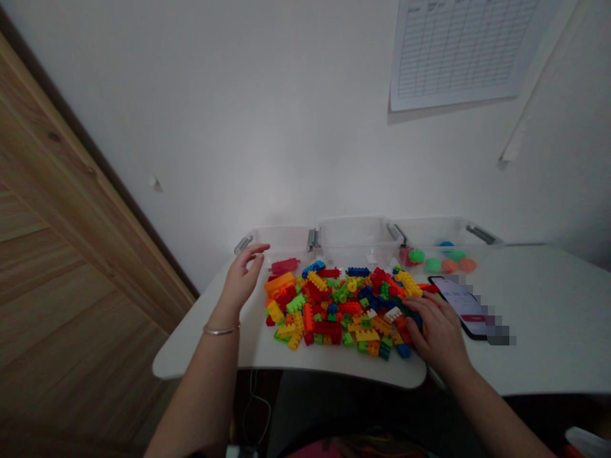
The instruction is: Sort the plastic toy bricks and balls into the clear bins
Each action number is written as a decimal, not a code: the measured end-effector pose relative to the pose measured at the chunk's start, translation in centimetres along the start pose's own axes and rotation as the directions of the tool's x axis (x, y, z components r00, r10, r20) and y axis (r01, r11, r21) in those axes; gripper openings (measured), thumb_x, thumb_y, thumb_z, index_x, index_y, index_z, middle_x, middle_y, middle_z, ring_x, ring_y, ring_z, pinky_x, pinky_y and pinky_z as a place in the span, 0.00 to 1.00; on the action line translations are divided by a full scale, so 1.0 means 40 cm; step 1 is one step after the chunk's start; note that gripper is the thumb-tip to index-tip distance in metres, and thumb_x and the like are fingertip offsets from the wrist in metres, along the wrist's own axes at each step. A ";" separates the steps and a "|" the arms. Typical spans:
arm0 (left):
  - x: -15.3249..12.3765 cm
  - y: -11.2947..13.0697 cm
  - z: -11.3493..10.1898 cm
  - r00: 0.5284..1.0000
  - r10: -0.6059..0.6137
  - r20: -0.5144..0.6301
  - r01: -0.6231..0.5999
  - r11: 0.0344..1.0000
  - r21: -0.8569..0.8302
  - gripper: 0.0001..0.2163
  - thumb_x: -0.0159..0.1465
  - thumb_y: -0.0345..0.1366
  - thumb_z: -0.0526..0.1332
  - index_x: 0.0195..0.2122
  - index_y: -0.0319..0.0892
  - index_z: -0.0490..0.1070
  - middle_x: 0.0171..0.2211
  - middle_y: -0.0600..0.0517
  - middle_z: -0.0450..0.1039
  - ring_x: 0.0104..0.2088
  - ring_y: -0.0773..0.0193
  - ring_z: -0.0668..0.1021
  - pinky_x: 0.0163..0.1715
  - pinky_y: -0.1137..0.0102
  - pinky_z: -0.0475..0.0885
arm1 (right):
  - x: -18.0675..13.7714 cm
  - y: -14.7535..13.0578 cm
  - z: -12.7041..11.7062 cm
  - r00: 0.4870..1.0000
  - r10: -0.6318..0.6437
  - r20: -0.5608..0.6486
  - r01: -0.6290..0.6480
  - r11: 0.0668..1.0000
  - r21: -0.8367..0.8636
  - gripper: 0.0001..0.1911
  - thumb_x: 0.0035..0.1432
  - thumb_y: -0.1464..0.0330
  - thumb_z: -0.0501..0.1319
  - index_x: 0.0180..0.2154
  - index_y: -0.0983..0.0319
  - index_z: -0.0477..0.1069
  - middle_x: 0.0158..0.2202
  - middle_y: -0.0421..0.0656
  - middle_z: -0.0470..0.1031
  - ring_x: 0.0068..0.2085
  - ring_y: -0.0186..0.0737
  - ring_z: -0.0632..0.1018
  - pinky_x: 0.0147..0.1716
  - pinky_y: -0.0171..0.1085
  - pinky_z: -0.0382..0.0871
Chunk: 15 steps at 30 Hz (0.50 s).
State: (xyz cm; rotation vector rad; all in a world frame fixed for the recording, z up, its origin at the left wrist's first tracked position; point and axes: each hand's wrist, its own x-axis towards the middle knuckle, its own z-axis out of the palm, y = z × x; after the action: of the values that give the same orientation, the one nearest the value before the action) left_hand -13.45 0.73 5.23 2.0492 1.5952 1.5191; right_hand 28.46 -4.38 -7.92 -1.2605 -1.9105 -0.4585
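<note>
- Far left, we record a wooden panel [62, 254] with visible grain, set at a slant against the pale wall.
- White tabletop [176, 359], its rounded left corner bare.
- Left hand [244, 277], raised before the left bin, a metal bangle [221, 331] on the wrist; we find the fingers extended, thumb apart, nothing held.
- Left clear bin [281, 236], grey clip at either side; a red piece [285, 266] shows low at its front.
- Pile of toy bricks [329, 327], the main lot, spread across the tabletop between the two hands and in front of the bins; we count red, yellow, orange, green, blue and a few white.
- Middle clear bin [356, 235], standing behind the pile.
- Right hand [442, 327], lowered over the pile's right edge, fingers bent among bricks, near a white brick [394, 314]; we cannot tell whether they grip one.
- Right clear bin [434, 229], with round pieces [433, 264] in green, orange, red and blue.
- Phone [458, 302], lying beside the right hand, screen lit, partly pixelated.
- Printed grid sheet [463, 57], on the wall above.
</note>
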 end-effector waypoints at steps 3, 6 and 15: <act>-0.068 -0.027 0.006 0.994 -0.066 0.083 0.053 0.988 0.143 0.16 0.63 0.43 0.54 0.47 0.42 0.73 0.47 0.46 0.76 0.45 0.56 0.77 0.48 0.59 0.73 | -0.001 0.001 0.004 1.000 0.007 -0.004 -0.007 1.000 0.004 0.14 0.59 0.65 0.55 0.46 0.60 0.71 0.46 0.46 0.77 0.54 0.53 0.70 0.53 0.51 0.63; -0.122 -0.066 0.028 0.987 -0.114 0.115 0.062 0.922 0.382 0.15 0.63 0.38 0.53 0.47 0.40 0.73 0.45 0.43 0.77 0.46 0.54 0.77 0.49 0.58 0.72 | -0.004 0.003 0.008 1.000 0.012 -0.003 -0.012 1.000 0.000 0.14 0.60 0.65 0.54 0.46 0.60 0.71 0.46 0.46 0.77 0.54 0.53 0.70 0.53 0.51 0.63; -0.178 -0.114 0.062 0.967 -0.214 0.139 0.081 0.776 0.626 0.19 0.64 0.34 0.53 0.56 0.38 0.68 0.52 0.41 0.73 0.51 0.53 0.76 0.52 0.60 0.70 | -0.006 0.006 0.010 1.000 0.011 0.001 -0.011 1.000 0.008 0.14 0.60 0.65 0.55 0.46 0.60 0.71 0.45 0.46 0.77 0.53 0.53 0.71 0.52 0.52 0.64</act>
State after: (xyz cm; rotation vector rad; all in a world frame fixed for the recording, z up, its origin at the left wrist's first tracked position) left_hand -14.07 -1.80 -3.18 2.1902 2.3166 0.7393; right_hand 28.57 -4.14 -8.37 -1.2658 -1.9031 -0.4441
